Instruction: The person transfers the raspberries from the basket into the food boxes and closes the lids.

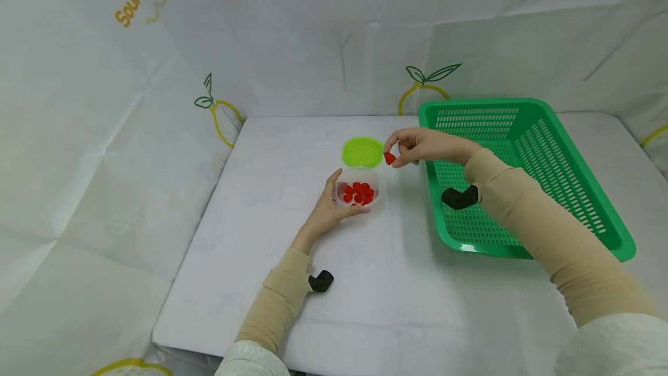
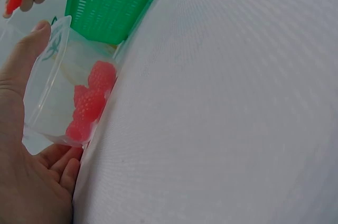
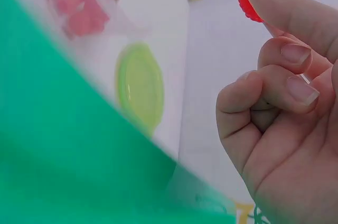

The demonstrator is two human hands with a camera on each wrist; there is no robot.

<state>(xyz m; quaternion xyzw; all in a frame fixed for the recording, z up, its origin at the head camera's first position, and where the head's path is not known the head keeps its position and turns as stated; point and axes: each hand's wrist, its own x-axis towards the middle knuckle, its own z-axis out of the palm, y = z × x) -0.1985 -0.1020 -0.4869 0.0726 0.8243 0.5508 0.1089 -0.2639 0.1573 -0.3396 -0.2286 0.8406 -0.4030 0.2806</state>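
A clear plastic tub (image 1: 369, 175) stands on the table, and my left hand (image 1: 327, 209) grips it from the left, thumb and fingers spread round its side. Several red raspberries (image 2: 90, 105) lie at its bottom in the left wrist view. Between thumb and index finger my right hand (image 1: 420, 145) pinches a single raspberry (image 3: 249, 5), held in the air to the right of the tub and above its level. The other fingers of that hand are curled toward the palm in the right wrist view. A lime-green lid (image 1: 362, 152) lies flat just behind the tub.
A large green slotted basket (image 1: 440, 213) takes up the right of the table (image 1: 250, 202), beneath my right forearm. Its left edge stands a little to the right of the tub and lid. A white sheet with printed lemons (image 1: 313, 39) hangs behind.
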